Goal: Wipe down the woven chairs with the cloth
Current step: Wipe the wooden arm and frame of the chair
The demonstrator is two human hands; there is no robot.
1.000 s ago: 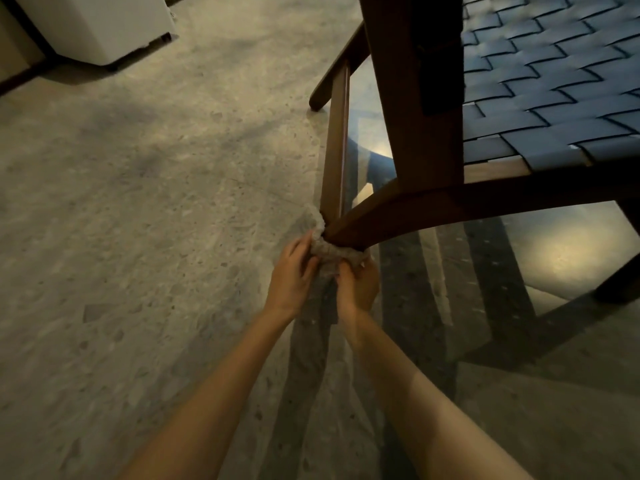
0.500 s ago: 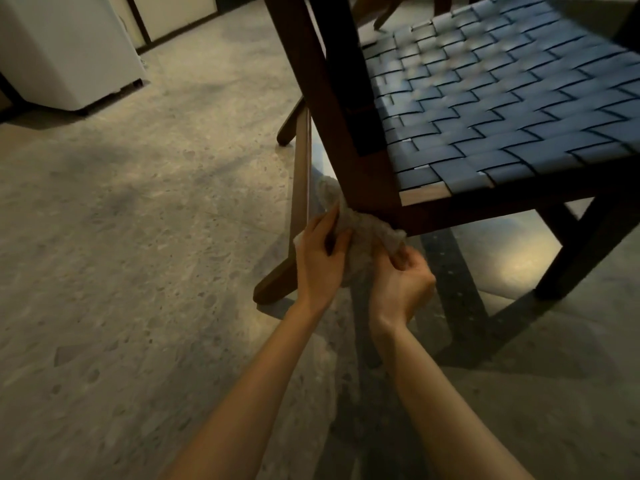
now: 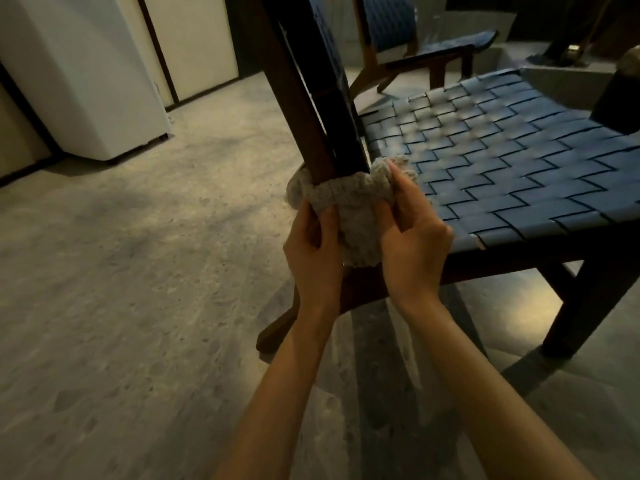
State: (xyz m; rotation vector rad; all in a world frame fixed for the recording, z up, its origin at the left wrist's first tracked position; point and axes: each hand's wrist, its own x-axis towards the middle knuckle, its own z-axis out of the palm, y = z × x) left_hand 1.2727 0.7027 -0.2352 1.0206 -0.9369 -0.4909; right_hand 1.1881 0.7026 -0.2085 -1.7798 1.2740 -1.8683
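— What has changed at the chair?

— The nubbly beige cloth (image 3: 353, 216), a second ago down by the foot of the leg, has climbed. It now collars the dark wooden back post (image 3: 294, 98) of the blue woven-strap chair (image 3: 502, 143), right where post meets seat. The lower frame looks done; the post above the grip and the weave beyond it likely remain.

— And the hold?

— Both hands clamp it. The left hand (image 3: 311, 251) curls round the cloth's left fold, thumb pressed in. The right hand (image 3: 412, 244) pinches the bunched end between thumb and fingers, against the seat's edge. The cloth looks thick, soft and crumpled.

— Around them?

— A second woven chair (image 3: 391, 26) stands well beyond the grip, a white cabinet (image 3: 86, 81) far to its left, on speckled stone floor (image 3: 138, 271).
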